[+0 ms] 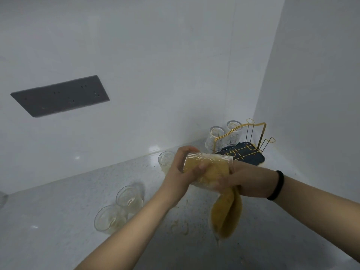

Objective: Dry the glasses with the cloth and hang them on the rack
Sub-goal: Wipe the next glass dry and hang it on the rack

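Observation:
My left hand (182, 168) grips a clear patterned glass (210, 162) lying on its side above the counter. A yellow cloth (227, 213) fills the glass and hangs down below it. My right hand (239, 180) holds the cloth at the glass's mouth. In the corner stands a gold wire rack (251, 137) on a dark blue tray (253, 159), with two glasses (216, 139) hanging upside down on its left pegs. Three more glasses stand upright on the counter: one (165, 158) behind my left hand, two (129, 197) (109, 219) to the left.
The speckled grey counter (58, 221) meets white walls at the back and right. A grey socket panel (60, 96) is on the back wall. Part of another clear object (3, 198) shows at the far left edge.

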`<state>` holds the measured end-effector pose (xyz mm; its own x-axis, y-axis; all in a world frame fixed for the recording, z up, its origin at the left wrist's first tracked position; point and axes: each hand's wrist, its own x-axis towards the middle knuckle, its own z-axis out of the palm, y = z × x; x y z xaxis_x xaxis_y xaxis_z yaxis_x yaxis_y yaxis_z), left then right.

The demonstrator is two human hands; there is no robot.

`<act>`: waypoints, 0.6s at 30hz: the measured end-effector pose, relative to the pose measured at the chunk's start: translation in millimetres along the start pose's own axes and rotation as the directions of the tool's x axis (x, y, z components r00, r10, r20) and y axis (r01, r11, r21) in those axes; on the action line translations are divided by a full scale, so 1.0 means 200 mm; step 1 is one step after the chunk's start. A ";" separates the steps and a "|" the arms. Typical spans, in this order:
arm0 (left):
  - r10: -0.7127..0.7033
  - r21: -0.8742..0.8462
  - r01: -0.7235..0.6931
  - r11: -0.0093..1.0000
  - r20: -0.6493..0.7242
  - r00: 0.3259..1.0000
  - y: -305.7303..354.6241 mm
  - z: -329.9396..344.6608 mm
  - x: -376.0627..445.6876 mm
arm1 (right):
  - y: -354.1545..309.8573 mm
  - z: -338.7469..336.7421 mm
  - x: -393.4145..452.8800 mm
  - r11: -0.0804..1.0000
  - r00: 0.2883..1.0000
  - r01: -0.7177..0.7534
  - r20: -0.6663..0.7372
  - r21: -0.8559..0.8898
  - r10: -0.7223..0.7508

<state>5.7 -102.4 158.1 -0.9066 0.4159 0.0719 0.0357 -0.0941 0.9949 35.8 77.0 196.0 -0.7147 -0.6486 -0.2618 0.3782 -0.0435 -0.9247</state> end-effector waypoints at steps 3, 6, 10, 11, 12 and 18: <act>-0.206 -0.137 0.208 0.968 0.028 0.978 0.04 -0.01 0.02 | 0.02 0.04 0.02 0.646 0.997 -0.021 -0.060 -0.763 -0.039; -0.503 -0.163 0.516 0.841 0.117 0.857 0.09 0.01 0.02 | 0.07 0.03 0.07 0.107 0.974 0.091 0.066 -0.990 -0.217; -0.328 -0.116 0.340 0.933 0.112 0.938 0.05 -0.05 0.05 | -0.04 -0.05 0.06 0.614 0.969 0.092 -0.071 -0.784 -0.235; -0.219 -0.028 0.224 0.974 0.117 0.969 0.04 -0.06 0.04 | -0.07 -0.08 0.05 0.808 0.979 0.095 -0.092 -0.582 -0.181; -0.135 0.049 0.129 0.990 0.119 0.984 0.01 -0.07 0.03 | -0.09 -0.10 0.03 0.924 0.988 0.107 -0.063 -0.367 -0.140; -0.289 -0.239 0.329 0.913 0.190 0.938 0.02 -0.05 0.00 | -0.02 -0.06 0.01 0.546 0.986 0.054 -0.041 -0.836 -0.159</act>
<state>1.2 -112.4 161.7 -0.7813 0.5891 -0.2063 -0.3664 -0.1654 0.9156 25.3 85.0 195.9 -0.7893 -0.6017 -0.1222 -0.3235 0.5766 -0.7503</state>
